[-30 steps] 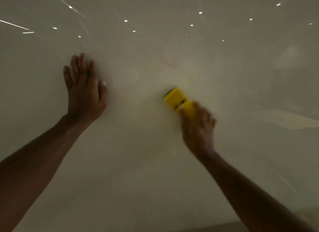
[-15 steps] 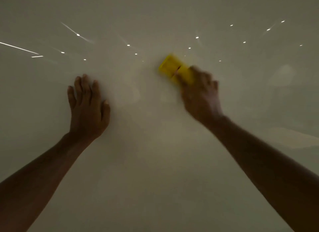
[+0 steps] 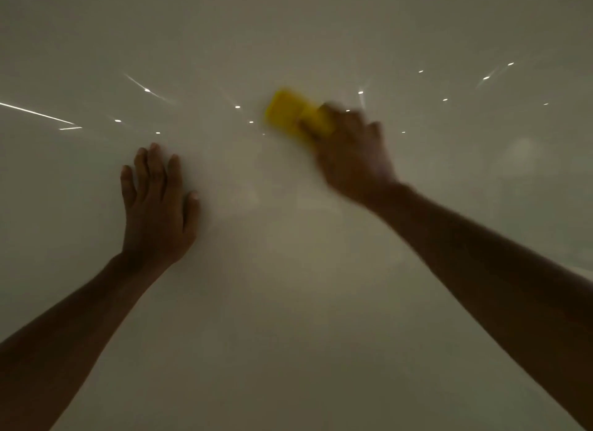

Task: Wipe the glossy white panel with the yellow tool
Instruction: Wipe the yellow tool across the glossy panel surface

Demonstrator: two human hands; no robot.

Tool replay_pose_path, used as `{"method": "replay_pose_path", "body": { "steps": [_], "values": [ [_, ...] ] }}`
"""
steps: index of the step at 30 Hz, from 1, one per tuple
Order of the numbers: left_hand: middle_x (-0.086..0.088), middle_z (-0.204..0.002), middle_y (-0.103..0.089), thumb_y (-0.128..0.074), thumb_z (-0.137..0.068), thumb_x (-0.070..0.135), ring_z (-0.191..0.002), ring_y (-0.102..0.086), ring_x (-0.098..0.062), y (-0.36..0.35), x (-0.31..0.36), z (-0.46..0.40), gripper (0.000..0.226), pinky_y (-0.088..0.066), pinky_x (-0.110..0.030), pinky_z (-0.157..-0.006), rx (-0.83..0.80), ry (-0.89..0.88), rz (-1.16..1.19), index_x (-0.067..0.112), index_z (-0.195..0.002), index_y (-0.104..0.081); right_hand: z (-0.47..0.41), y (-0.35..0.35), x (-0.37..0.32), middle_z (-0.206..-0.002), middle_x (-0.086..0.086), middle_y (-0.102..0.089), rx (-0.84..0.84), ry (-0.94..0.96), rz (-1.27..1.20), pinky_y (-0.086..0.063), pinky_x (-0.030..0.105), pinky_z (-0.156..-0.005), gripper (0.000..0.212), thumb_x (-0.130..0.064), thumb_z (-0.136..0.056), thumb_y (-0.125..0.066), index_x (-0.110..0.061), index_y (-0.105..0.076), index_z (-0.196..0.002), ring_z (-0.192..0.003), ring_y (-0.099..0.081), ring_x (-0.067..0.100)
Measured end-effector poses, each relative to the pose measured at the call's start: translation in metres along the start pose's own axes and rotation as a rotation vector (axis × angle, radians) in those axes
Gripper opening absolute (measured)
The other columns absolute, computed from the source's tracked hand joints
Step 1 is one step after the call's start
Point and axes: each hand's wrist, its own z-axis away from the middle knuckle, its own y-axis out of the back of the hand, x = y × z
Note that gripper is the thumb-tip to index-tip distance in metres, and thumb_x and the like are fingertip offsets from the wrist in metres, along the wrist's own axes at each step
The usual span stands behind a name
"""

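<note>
The right hand [image 3: 351,154] is wrapped around the near end of the yellow tool [image 3: 293,114], with the fingers curled over it and the back of the hand facing the camera. The hand is blurred, so the exact placing of each finger on the tool cannot be made out. The tool is a flat, block-like yellow piece that sticks out up and to the left beyond the hand and lies against the glossy white panel [image 3: 288,302], in its upper middle part. The right forearm runs down to the lower right edge of the view.

The left hand [image 3: 157,206] lies well apart from the tool, lower and to the left. It is spread flat, palm down on the panel, fingers together and pointing up, thumb out to the right, and it holds nothing. Its forearm leads off to the lower left.

The panel fills the whole view. Small bright reflected light spots [image 3: 237,107] and a thin bright streak [image 3: 35,112] show on its dim upper part.
</note>
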Motion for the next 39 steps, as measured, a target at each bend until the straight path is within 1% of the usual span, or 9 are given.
{"method": "replay_pose_path", "body": {
  "steps": [5, 13, 16, 18, 23, 25, 31, 34, 39],
  "values": [
    [-0.037, -0.163, -0.023, -0.037, -0.103, 0.030, -0.153, -0.019, -0.053, 0.006, -0.015, 0.001, 0.063, -0.011, -0.064, -0.124, -0.006, 0.000, 0.003, -0.008, -0.153, -0.035, -0.032, 0.019, 0.034, -0.150, 0.012, -0.036, 0.142, -0.671, -0.043, -0.040, 0.052, -0.091, 0.065, -0.033, -0.092, -0.048, -0.039, -0.027, -0.153, -0.121, -0.042, 0.041],
    [-0.036, -0.163, -0.024, -0.034, -0.104, 0.028, -0.153, -0.018, -0.053, 0.010, -0.057, 0.002, 0.060, -0.010, -0.063, -0.125, 0.012, 0.033, -0.001, -0.007, -0.153, -0.035, 0.132, -0.038, -0.115, -0.149, 0.010, -0.043, -0.168, 0.417, -0.116, -0.038, 0.042, -0.083, 0.055, -0.028, -0.098, -0.051, -0.044, -0.035, -0.147, -0.119, -0.046, 0.035],
    [-0.037, -0.163, -0.025, -0.034, -0.105, 0.026, -0.153, -0.020, -0.053, 0.012, -0.068, 0.001, 0.058, -0.010, -0.063, -0.124, 0.022, 0.014, 0.017, -0.008, -0.152, -0.036, 0.144, -0.041, -0.120, -0.151, 0.007, -0.042, -0.238, 0.577, -0.094, -0.037, 0.042, -0.084, 0.060, -0.025, -0.096, -0.051, -0.045, -0.034, -0.149, -0.123, -0.046, 0.032],
    [-0.037, -0.162, -0.027, -0.035, -0.104, 0.024, -0.153, -0.021, -0.052, 0.013, -0.076, 0.000, 0.058, -0.011, -0.062, -0.124, 0.029, 0.004, 0.026, -0.008, -0.152, -0.036, 0.109, -0.033, -0.112, -0.147, 0.010, -0.049, -0.151, 0.451, -0.099, -0.037, 0.041, -0.081, 0.055, -0.026, -0.096, -0.054, -0.043, -0.039, -0.146, -0.119, -0.050, 0.034],
    [-0.037, -0.162, -0.027, -0.037, -0.103, 0.021, -0.152, -0.022, -0.053, 0.018, -0.098, 0.004, 0.057, -0.012, -0.064, -0.124, 0.031, 0.007, 0.024, -0.009, -0.152, -0.035, -0.007, 0.001, -0.075, -0.150, 0.014, -0.040, 0.112, -0.481, -0.078, -0.041, 0.051, -0.089, 0.064, -0.027, -0.090, -0.057, -0.039, -0.036, -0.150, -0.121, -0.044, 0.041],
    [-0.037, -0.162, -0.027, -0.037, -0.103, 0.021, -0.152, -0.022, -0.053, 0.021, -0.107, 0.006, 0.057, -0.013, -0.064, -0.124, 0.033, 0.011, 0.031, -0.009, -0.152, -0.036, -0.016, 0.001, -0.098, -0.152, 0.014, -0.038, 0.105, -0.539, -0.087, -0.041, 0.052, -0.091, 0.064, -0.027, -0.091, -0.056, -0.037, -0.035, -0.151, -0.122, -0.043, 0.042],
    [-0.037, -0.162, -0.027, -0.036, -0.103, 0.023, -0.152, -0.021, -0.053, 0.028, -0.135, 0.016, 0.058, -0.013, -0.065, -0.123, 0.015, 0.034, 0.050, -0.010, -0.150, -0.037, 0.093, -0.033, -0.203, -0.147, 0.015, -0.048, -0.195, 0.442, -0.060, -0.045, 0.043, -0.081, 0.057, -0.022, -0.091, -0.056, -0.038, -0.046, -0.145, -0.118, -0.051, 0.037],
    [-0.037, -0.162, -0.028, -0.037, -0.102, 0.022, -0.152, -0.022, -0.053, 0.031, -0.143, 0.021, 0.058, -0.013, -0.065, -0.123, 0.011, 0.039, 0.059, -0.009, -0.151, -0.037, 0.113, -0.038, -0.199, -0.149, 0.011, -0.045, -0.271, 0.606, -0.038, -0.044, 0.041, -0.081, 0.060, -0.020, -0.091, -0.053, -0.039, -0.041, -0.146, -0.122, -0.048, 0.033],
    [-0.036, -0.161, -0.030, -0.036, -0.103, 0.023, -0.152, -0.023, -0.052, 0.030, -0.155, 0.027, 0.057, -0.013, -0.064, -0.124, 0.026, 0.001, 0.058, -0.009, -0.151, -0.038, 0.033, -0.016, -0.138, -0.145, 0.016, -0.047, 0.036, -0.195, -0.049, -0.045, 0.051, -0.084, 0.056, -0.024, -0.092, -0.056, -0.034, -0.043, -0.145, -0.115, -0.050, 0.042]
  ]
}}
